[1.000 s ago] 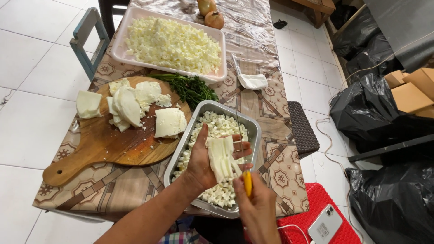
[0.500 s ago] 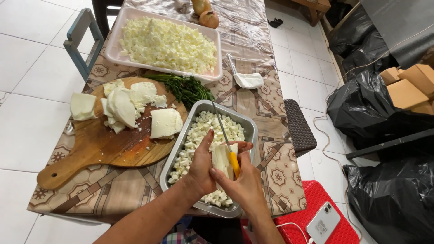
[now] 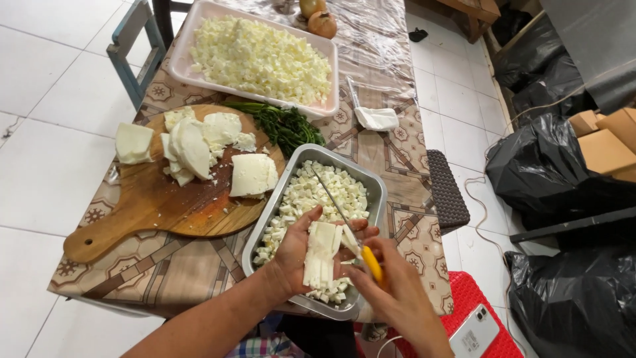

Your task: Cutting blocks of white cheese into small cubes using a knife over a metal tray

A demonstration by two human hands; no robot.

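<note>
— Two trays (image 3: 379, 189) matter, but take the steel one as the landmark, on the tabletop (image 3: 391, 152). How does everything lie about it?

— Left of it sits the round board (image 3: 159, 205) with white cheese blocks (image 3: 252, 174). Beyond it is the pink tray (image 3: 331, 73) heaped with dice, with greens (image 3: 285, 126) between the two. Right of it, off the tabletop's edge, is a red stool (image 3: 480, 298) with a phone (image 3: 476, 338) on it.

— And the hands?

— Both hover over the near end of the steel tray. The left hand (image 3: 298, 255) lies palm up, half open, cradling a cheese slab (image 3: 323, 255) already scored into strips. The right hand (image 3: 397, 292) is closed around a yellow-handled knife (image 3: 344, 219), its blade laid across the slab.

— What could go wrong?

— I'd judge the palm the main risk: the blade cuts toward bare skin, so too much pressure through soft cheese could nick it. The loose strips might also slide off the fingers (image 3: 361, 229) and land outside the tray on the near rim. A slippery handle would make both worse.
</note>
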